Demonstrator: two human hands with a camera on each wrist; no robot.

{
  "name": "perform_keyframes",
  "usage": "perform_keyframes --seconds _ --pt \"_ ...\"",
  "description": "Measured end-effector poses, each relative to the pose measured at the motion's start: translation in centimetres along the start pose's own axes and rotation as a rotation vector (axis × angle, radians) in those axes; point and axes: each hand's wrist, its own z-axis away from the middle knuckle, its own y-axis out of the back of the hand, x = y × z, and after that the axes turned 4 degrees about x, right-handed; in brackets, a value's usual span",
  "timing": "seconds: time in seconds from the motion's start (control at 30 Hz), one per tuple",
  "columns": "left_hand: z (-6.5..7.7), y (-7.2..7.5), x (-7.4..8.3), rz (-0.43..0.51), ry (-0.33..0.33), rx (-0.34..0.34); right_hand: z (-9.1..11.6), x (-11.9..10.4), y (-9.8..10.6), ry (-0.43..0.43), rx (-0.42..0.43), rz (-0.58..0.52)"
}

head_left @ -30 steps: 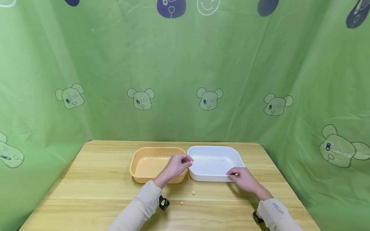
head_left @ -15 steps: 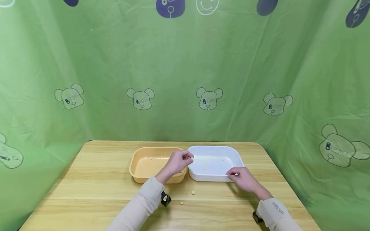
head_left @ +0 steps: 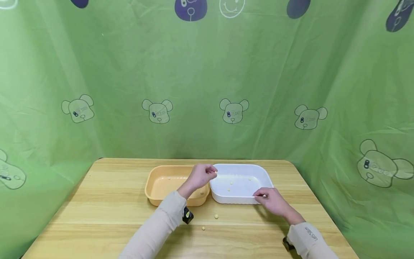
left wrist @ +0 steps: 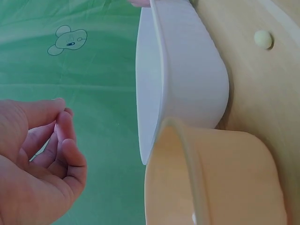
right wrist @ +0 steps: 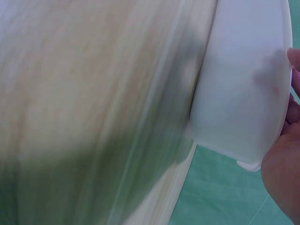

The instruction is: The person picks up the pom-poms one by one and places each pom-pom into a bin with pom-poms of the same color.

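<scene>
My left hand [head_left: 199, 176] pinches a small pale yellow ball [head_left: 215, 172] between thumb and fingertips, above where the two basins meet. In the left wrist view the thumb and index fingertip [left wrist: 58, 104] come together, and the ball is hidden there. The orange basin [head_left: 152, 198] lies beneath that hand, with small balls inside. Beside it on the right is the white basin [head_left: 233, 200], holding several pale balls [head_left: 231, 183]. My right hand [head_left: 273, 200] grips the white basin's near rim at its right corner; the right wrist view shows it against the wall.
Two more pale balls lie on the wooden table [head_left: 97, 216] in front of the basins, one larger ball [head_left: 216, 216] and one smaller ball [head_left: 203, 228]. A green curtain [head_left: 194, 140] with printed bear heads hangs behind the table and along both sides.
My left hand has risen and shifted slightly right with the pinched ball, uncovering a ball in the orange basin. The right hand and both basins have stayed in place.
</scene>
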Motion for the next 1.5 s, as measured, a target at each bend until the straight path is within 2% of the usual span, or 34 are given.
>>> perform_keyframes --seconds 0.43,0.73,1.2,1.5 --pt "-1.8 -0.2 0.2 -0.086 0.005 -0.060 0.1 -0.1 0.1 0.013 0.005 0.007" --pt "-2.7 -0.7 0.1 -0.096 0.028 -0.056 0.1 -0.2 0.1 0.011 0.005 0.001" --pt "-3.8 -1.7 -0.5 -0.093 0.130 -0.073 0.1 -0.4 0.1 0.001 0.003 -0.004" --pt "-4.4 -2.2 -1.2 -0.128 0.159 -0.068 0.1 0.0 0.0 0.004 0.003 -0.014"
